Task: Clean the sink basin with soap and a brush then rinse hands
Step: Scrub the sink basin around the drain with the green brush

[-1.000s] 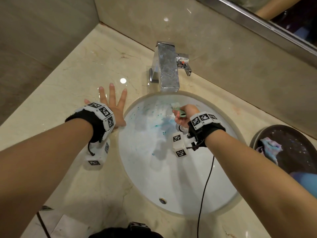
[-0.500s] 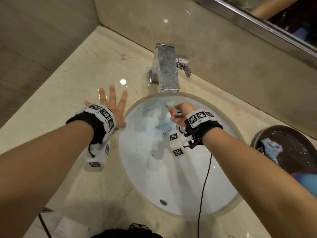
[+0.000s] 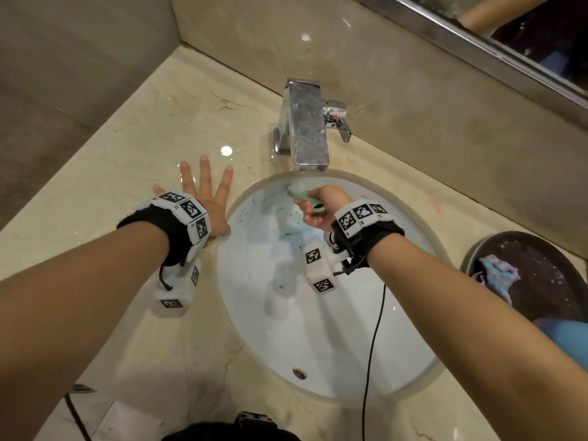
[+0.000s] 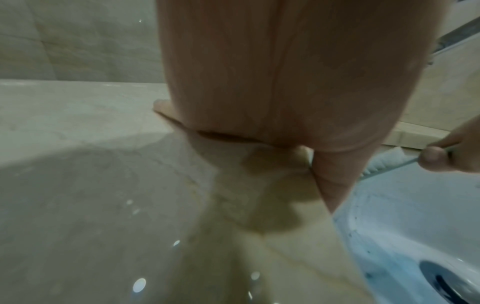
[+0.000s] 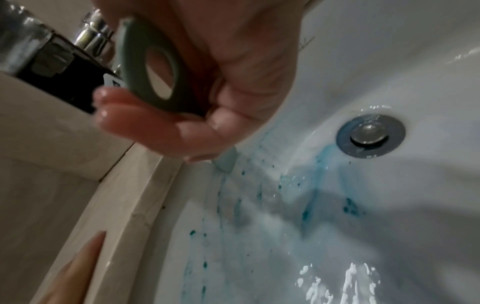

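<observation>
The white oval sink basin is smeared with blue soap near the drain. My right hand grips a pale green brush by its looped handle. Its white bristles press on the basin's far wall under the faucet. My left hand lies flat with fingers spread on the marble counter, just left of the basin rim; the thumb sits at the rim.
A dark round tray holding a blue-pink cloth sits at the counter's right. Walls close in behind and to the left. A black cable hangs from my right wrist across the basin.
My right hand has carried the brush up and left along the basin's far wall, closer under the faucet. The left hand has stayed flat on the counter.
</observation>
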`<move>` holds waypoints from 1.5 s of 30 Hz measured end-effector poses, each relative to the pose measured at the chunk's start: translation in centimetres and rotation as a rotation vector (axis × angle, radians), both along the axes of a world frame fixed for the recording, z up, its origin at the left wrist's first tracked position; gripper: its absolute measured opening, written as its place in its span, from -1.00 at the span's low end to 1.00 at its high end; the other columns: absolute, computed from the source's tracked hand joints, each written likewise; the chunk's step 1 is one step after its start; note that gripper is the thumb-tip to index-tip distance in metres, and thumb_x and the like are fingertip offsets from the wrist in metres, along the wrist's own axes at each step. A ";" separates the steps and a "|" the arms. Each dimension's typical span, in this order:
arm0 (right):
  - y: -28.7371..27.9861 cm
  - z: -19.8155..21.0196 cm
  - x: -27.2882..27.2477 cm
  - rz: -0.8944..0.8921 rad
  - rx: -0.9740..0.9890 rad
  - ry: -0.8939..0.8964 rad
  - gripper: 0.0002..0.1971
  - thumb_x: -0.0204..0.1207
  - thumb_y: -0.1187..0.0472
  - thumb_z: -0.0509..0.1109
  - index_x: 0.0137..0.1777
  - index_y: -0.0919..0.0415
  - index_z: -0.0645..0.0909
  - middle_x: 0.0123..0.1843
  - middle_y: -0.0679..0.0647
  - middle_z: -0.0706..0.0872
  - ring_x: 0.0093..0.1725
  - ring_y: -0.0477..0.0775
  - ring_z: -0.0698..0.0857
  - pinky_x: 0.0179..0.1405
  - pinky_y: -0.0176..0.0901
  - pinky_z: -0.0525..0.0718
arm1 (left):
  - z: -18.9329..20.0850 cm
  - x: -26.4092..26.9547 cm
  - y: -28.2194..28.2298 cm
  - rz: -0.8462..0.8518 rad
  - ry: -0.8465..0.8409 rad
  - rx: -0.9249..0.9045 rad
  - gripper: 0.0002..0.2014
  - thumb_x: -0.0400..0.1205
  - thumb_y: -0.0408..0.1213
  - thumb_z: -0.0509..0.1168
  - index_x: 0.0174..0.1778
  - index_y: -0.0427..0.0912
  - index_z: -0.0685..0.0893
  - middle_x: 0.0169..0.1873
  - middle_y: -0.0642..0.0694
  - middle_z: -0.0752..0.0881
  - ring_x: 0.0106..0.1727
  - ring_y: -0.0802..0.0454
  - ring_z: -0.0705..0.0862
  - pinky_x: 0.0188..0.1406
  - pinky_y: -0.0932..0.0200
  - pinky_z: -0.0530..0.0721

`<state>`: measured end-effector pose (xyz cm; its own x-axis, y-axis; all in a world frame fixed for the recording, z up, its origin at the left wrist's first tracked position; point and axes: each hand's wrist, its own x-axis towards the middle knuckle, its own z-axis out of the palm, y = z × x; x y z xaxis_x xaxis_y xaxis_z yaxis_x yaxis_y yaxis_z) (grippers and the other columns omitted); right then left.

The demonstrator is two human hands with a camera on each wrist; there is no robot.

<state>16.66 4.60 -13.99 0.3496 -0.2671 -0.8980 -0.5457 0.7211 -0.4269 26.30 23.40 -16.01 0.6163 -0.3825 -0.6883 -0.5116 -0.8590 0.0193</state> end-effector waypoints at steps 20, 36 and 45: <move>0.0 -0.4 -0.2 -0.164 0.017 -0.031 -0.78 0.69 0.34 0.01 -0.01 0.41 0.47 -0.48 0.18 0.59 -0.84 -0.11 0.43 -0.79 -0.40 0.48 | 0.0 0.1 -0.1 -0.002 -0.006 0.004 0.13 0.53 0.05 0.34 0.45 0.18 -0.63 0.46 -0.15 -0.66 0.52 -0.37 -0.52 0.30 -0.68 -0.08; 0.4 -0.9 0.1 -0.150 -0.013 -0.023 -0.83 0.67 0.37 0.01 -0.09 0.32 0.40 -0.29 0.25 0.54 -0.87 -0.04 0.43 -0.79 -0.39 0.49 | -0.1 0.2 0.0 -0.006 0.009 -0.006 0.14 0.52 0.07 0.34 0.44 0.20 -0.64 0.45 -0.13 -0.67 0.51 -0.38 -0.53 0.30 -0.68 -0.09; 0.5 -1.7 -0.1 -0.138 -0.020 0.003 -0.81 0.69 0.38 0.01 -0.14 0.32 0.37 -0.29 0.25 0.49 -0.75 -0.05 0.46 -0.83 -0.41 0.43 | -0.2 0.3 -0.1 -0.008 0.008 0.002 0.15 0.51 0.07 0.35 0.43 0.19 -0.65 0.44 -0.14 -0.68 0.51 -0.38 -0.53 0.30 -0.69 -0.07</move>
<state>16.57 5.07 -15.74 0.3055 -0.3308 -0.8929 -0.4431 0.7806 -0.4408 26.61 23.29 -16.18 0.6079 -0.3857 -0.6940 -0.5180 -0.8551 0.0215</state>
